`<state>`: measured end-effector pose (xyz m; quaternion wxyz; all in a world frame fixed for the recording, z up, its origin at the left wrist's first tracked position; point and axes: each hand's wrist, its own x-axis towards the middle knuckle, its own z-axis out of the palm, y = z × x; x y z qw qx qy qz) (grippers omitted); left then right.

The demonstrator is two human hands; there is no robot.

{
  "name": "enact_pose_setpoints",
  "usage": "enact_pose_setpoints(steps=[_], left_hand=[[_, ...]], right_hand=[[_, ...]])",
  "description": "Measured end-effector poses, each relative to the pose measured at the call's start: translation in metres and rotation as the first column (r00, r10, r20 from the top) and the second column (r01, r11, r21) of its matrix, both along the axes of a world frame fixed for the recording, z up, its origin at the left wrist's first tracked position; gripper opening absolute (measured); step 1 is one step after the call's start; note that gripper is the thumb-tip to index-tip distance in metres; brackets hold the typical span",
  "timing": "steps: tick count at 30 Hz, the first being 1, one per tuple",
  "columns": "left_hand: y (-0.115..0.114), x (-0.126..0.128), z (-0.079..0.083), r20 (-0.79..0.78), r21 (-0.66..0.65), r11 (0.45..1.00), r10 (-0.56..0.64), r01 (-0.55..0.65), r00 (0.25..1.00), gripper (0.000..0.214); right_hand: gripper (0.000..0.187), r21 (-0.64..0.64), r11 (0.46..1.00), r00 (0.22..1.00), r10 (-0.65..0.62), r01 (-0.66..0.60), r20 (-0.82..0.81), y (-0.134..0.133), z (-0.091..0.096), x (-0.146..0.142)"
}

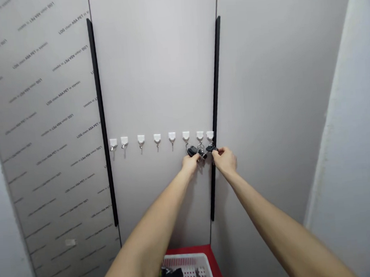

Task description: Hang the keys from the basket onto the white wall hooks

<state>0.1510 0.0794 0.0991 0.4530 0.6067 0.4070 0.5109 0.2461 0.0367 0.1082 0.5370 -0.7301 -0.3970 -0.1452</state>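
Note:
A row of small white wall hooks (157, 139) runs across the pale door panel (157, 72). Bunches of keys hang from the three hooks at the right end. My left hand (190, 165) is closed at the dark key bunch (192, 150) under the third hook from the right, fingertips pinching its lower edge. Beside it, the middle bunch (201, 152) hangs on a metal ring between my hands. With thumb and fingers pinched, my right hand (225, 160) grips the black-headed keys (210, 148) below the rightmost hook (210, 135). My fingers partly cover these keys.
Long black handles (102, 119) edge the panel on both sides, the right one (214, 85) close to my right hand. Below, a white plastic basket (206, 262) with dark items and keys rests on a red surface (214, 260). Printed film (49, 123) covers the left panel.

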Motion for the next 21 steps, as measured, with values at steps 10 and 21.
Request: enact_pose_setpoints(steps=[10, 21], left_hand=[[-0.011, 0.003, 0.007, 0.498, -0.130, 0.887, -0.327, 0.443, 0.803, 0.016], [-0.011, -0.016, 0.027, 0.521, -0.053, 0.864, -0.404, 0.501, 0.752, 0.016]], right_hand=[[0.022, 0.336, 0.905, 0.965, 0.257, -0.259, 0.052, 0.006, 0.034, 0.002], [0.010, 0.388, 0.632, 0.334, 0.725, -0.671, -0.603, -0.013, 0.023, -0.022]])
